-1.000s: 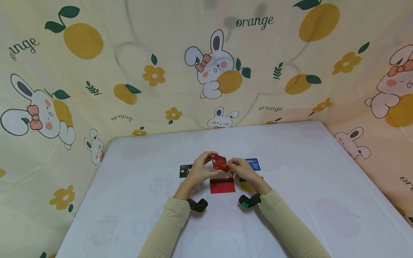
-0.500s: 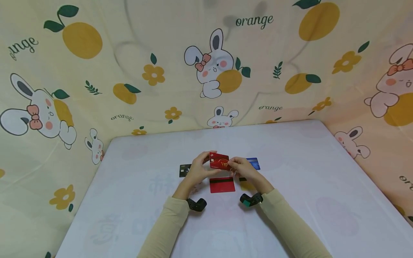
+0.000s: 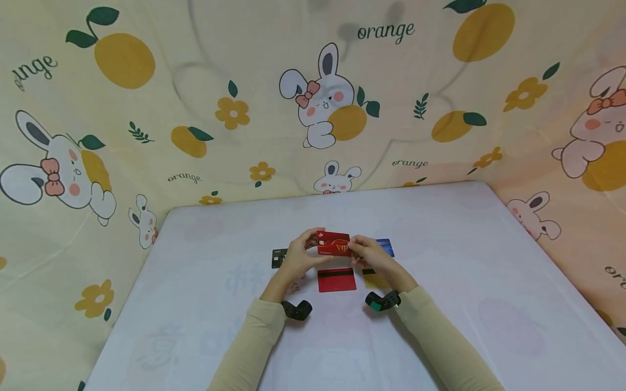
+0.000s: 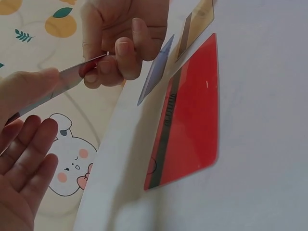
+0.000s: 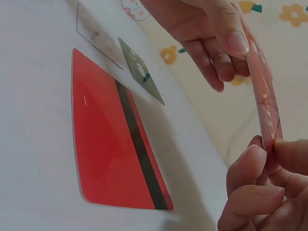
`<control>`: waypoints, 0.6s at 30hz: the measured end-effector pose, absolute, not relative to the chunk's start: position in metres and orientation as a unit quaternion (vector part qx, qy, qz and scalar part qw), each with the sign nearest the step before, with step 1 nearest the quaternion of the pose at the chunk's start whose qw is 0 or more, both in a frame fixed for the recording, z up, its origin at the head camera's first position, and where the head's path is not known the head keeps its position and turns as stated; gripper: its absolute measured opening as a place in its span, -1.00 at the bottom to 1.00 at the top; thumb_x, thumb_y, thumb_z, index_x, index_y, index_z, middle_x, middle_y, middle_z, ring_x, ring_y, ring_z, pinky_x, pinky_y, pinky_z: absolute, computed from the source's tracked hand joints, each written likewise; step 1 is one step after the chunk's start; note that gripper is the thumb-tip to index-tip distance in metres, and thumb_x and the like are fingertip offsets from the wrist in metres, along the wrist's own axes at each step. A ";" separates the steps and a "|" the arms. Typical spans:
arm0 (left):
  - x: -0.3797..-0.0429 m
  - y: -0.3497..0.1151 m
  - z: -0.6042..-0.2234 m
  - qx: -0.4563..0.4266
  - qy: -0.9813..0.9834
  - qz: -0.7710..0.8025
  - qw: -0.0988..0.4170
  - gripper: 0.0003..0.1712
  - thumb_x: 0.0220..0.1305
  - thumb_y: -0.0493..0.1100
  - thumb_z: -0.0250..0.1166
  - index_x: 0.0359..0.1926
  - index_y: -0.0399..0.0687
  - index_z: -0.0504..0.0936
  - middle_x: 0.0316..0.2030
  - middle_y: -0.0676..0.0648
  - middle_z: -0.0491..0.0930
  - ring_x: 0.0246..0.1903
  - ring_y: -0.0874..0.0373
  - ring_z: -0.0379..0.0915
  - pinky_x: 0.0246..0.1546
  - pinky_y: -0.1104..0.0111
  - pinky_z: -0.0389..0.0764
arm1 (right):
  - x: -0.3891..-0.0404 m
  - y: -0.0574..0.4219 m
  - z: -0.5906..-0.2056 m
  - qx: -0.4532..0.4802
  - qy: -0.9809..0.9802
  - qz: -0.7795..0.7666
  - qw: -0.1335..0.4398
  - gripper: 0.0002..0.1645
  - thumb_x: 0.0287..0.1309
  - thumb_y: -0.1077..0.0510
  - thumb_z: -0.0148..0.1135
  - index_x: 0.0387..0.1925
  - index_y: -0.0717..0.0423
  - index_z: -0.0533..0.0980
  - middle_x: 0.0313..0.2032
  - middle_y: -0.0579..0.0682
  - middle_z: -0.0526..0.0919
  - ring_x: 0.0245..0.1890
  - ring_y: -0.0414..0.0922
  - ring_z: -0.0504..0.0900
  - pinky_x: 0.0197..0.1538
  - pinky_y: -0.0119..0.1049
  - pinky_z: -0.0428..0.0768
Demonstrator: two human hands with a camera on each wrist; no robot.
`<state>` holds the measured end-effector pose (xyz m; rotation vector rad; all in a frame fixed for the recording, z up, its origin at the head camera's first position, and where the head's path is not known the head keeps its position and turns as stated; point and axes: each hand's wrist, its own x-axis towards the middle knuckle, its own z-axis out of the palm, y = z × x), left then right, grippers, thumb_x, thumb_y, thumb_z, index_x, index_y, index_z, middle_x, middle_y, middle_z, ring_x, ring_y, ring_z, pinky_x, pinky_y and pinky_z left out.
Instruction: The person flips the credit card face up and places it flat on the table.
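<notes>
Raised over the table is a red VIP card [image 3: 333,244], its printed front and chip turned toward the head camera. My left hand [image 3: 298,259] holds it at the left side between thumb and fingers. At its right edge, my right hand [image 3: 375,256] pinches it with thumb and fingertips, as the right wrist view also shows at the VIP card [image 5: 265,96]. Below the hands a red card [image 3: 337,282] lies on the table, its black stripe facing up. The left wrist view shows the held card nearly edge-on.
Other cards lie around: a black card [image 3: 277,259] at left, a blue card [image 3: 386,248] at back right, and a yellow card [image 3: 374,281] partly under the right wrist. A pale patterned card [image 5: 98,36] lies near the black one. A printed cloth [image 3: 244,70] hangs behind the white table [image 3: 220,304].
The held VIP card has turned from a tilted, angled pose to face the head camera more squarely. My right hand has shifted slightly right with it; the left has barely moved.
</notes>
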<state>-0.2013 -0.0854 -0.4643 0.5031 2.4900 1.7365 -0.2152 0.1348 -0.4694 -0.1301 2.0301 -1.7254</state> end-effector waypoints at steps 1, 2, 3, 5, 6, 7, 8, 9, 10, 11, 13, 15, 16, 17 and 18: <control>-0.201 -0.086 -0.464 0.162 0.810 0.563 0.031 -0.19 0.04 -0.21 0.47 0.31 -0.17 0.34 0.04 -0.21 0.59 0.11 -0.11 0.53 0.24 -0.01 0.45 | -0.215 0.135 -0.469 -0.047 0.739 -0.630 0.235 -0.81 0.45 0.09 -0.10 -0.22 0.12 0.37 -0.58 -0.15 0.47 -0.57 -0.25 0.43 -0.51 -0.45 0.31; -0.202 -0.086 -0.464 0.161 0.810 0.563 0.028 -0.19 0.04 -0.20 0.47 0.31 -0.17 0.34 0.03 -0.20 0.59 0.10 -0.10 0.53 0.24 -0.02 0.45 | -0.215 0.135 -0.469 -0.045 0.738 -0.631 0.235 -0.82 0.45 0.09 -0.10 -0.22 0.11 0.36 -0.58 -0.15 0.47 -0.57 -0.25 0.43 -0.51 -0.45 0.31; -0.202 -0.087 -0.464 0.162 0.810 0.564 0.027 -0.18 0.03 -0.21 0.48 0.32 -0.18 0.34 0.03 -0.21 0.59 0.09 -0.10 0.53 0.24 -0.03 0.45 | -0.215 0.136 -0.469 -0.045 0.737 -0.632 0.235 -0.82 0.45 0.09 -0.10 -0.22 0.11 0.36 -0.57 -0.15 0.46 -0.57 -0.25 0.42 -0.51 -0.45 0.32; -0.202 -0.088 -0.464 0.164 0.808 0.565 0.020 -0.18 0.03 -0.22 0.48 0.31 -0.19 0.34 0.01 -0.21 0.58 0.06 -0.09 0.53 0.25 -0.02 0.45 | -0.216 0.137 -0.468 -0.040 0.737 -0.633 0.234 -0.83 0.45 0.09 -0.09 -0.22 0.10 0.36 -0.56 -0.15 0.45 -0.57 -0.25 0.42 -0.51 -0.45 0.32; -0.202 -0.088 -0.464 0.166 0.807 0.566 0.017 -0.19 0.03 -0.23 0.48 0.31 -0.19 0.34 0.01 -0.21 0.58 0.04 -0.08 0.53 0.26 0.00 0.45 | -0.216 0.137 -0.468 -0.037 0.736 -0.634 0.235 -0.84 0.45 0.09 -0.09 -0.22 0.09 0.35 -0.55 -0.15 0.45 -0.57 -0.25 0.42 -0.50 -0.45 0.32; -0.202 -0.089 -0.464 0.168 0.805 0.569 0.014 -0.19 0.02 -0.25 0.48 0.31 -0.20 0.35 0.00 -0.22 0.58 0.02 -0.08 0.53 0.26 0.01 0.45 | -0.216 0.138 -0.468 -0.036 0.737 -0.633 0.235 -0.84 0.45 0.09 -0.09 -0.22 0.09 0.35 -0.55 -0.14 0.44 -0.57 -0.26 0.42 -0.50 -0.45 0.32; -0.202 -0.089 -0.465 0.171 0.803 0.571 0.011 -0.19 0.02 -0.25 0.48 0.30 -0.21 0.35 -0.01 -0.22 0.58 0.01 -0.07 0.53 0.26 0.02 0.45 | -0.217 0.138 -0.468 -0.034 0.737 -0.632 0.234 -0.83 0.45 0.08 -0.09 -0.22 0.09 0.35 -0.55 -0.14 0.44 -0.57 -0.26 0.42 -0.50 -0.45 0.32; -0.203 -0.090 -0.465 0.172 0.802 0.573 0.009 -0.19 0.01 -0.26 0.48 0.30 -0.21 0.36 -0.01 -0.23 0.57 -0.01 -0.07 0.52 0.27 0.03 0.44 | -0.217 0.138 -0.468 -0.033 0.738 -0.632 0.234 -0.83 0.45 0.08 -0.09 -0.21 0.09 0.35 -0.55 -0.14 0.44 -0.57 -0.26 0.42 -0.50 -0.45 0.32; -0.203 -0.090 -0.466 0.174 0.800 0.574 0.008 -0.20 0.02 -0.26 0.48 0.30 -0.21 0.36 -0.01 -0.23 0.57 -0.01 -0.06 0.52 0.28 0.04 0.44 | -0.217 0.139 -0.468 -0.033 0.738 -0.632 0.234 -0.83 0.45 0.08 -0.08 -0.21 0.09 0.36 -0.54 -0.14 0.44 -0.57 -0.27 0.42 -0.51 -0.45 0.31; -0.201 -0.090 -0.463 0.171 0.800 0.576 0.010 -0.21 0.02 -0.28 0.47 0.29 -0.22 0.36 0.00 -0.25 0.56 0.00 -0.08 0.51 0.29 0.03 0.42 | -0.218 0.139 -0.468 -0.034 0.738 -0.632 0.234 -0.83 0.44 0.08 -0.08 -0.20 0.10 0.36 -0.54 -0.14 0.44 -0.57 -0.27 0.42 -0.51 -0.44 0.31; -0.201 -0.091 -0.464 0.169 0.803 0.571 0.010 -0.21 0.02 -0.27 0.47 0.29 -0.20 0.37 0.00 -0.23 0.56 0.01 -0.05 0.51 0.29 0.06 0.43 | -0.218 0.140 -0.468 -0.036 0.741 -0.629 0.232 -0.81 0.44 0.08 -0.08 -0.18 0.12 0.36 -0.54 -0.13 0.44 -0.57 -0.27 0.41 -0.51 -0.44 0.32; -0.201 -0.093 -0.466 0.170 0.808 0.564 0.008 -0.23 0.03 -0.26 0.47 0.28 -0.15 0.38 0.00 -0.21 0.56 0.02 -0.04 0.51 0.28 0.08 0.44 | -0.218 0.140 -0.468 -0.037 0.742 -0.628 0.231 -0.82 0.44 0.08 -0.08 -0.18 0.13 0.36 -0.53 -0.13 0.44 -0.57 -0.27 0.42 -0.50 -0.44 0.32; -0.201 -0.094 -0.466 0.174 0.809 0.562 0.005 -0.23 0.03 -0.27 0.47 0.28 -0.16 0.38 0.00 -0.21 0.55 0.03 -0.04 0.51 0.27 0.07 0.45 | -0.218 0.141 -0.468 -0.036 0.742 -0.628 0.230 -0.82 0.44 0.08 -0.08 -0.18 0.12 0.36 -0.54 -0.13 0.44 -0.57 -0.27 0.41 -0.50 -0.44 0.33; -0.201 -0.095 -0.467 0.176 0.810 0.559 0.003 -0.24 0.02 -0.27 0.47 0.28 -0.17 0.38 -0.01 -0.21 0.55 0.03 -0.04 0.51 0.26 0.07 0.46 | -0.218 0.141 -0.469 -0.036 0.743 -0.628 0.229 -0.82 0.44 0.08 -0.08 -0.18 0.12 0.36 -0.54 -0.13 0.45 -0.57 -0.27 0.42 -0.50 -0.44 0.33; -0.204 -0.096 -0.471 0.181 0.812 0.555 -0.002 -0.24 0.01 -0.26 0.48 0.27 -0.16 0.39 -0.02 -0.19 0.56 0.03 -0.02 0.52 0.25 0.08 0.48 | -0.218 0.141 -0.469 -0.036 0.743 -0.629 0.228 -0.83 0.44 0.09 -0.09 -0.19 0.12 0.36 -0.55 -0.13 0.45 -0.58 -0.27 0.42 -0.50 -0.44 0.33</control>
